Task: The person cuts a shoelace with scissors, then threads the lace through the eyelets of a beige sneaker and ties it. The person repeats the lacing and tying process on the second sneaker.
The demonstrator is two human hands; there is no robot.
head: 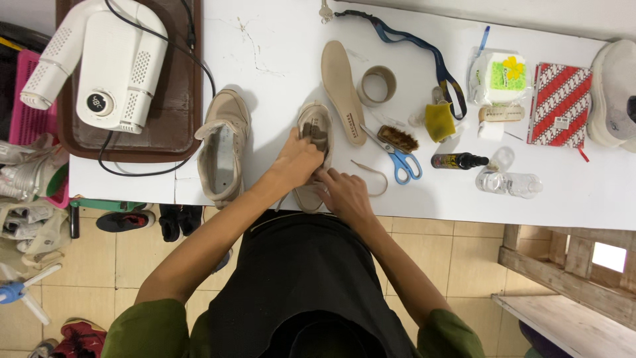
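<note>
Now the left hand [298, 159] clamps the beige shoe [313, 132]; right hand [344, 193] pinches its heel at six o'clock. Seemingly mid-cleaning; steadier hold needed next

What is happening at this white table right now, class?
A person works on a beige sneaker at the edge of the white table. The left hand presses into its opening, while the right hand steadies its near end. A second beige sneaker lies on its side alongside, and a loose beige insole lies just beyond.
</note>
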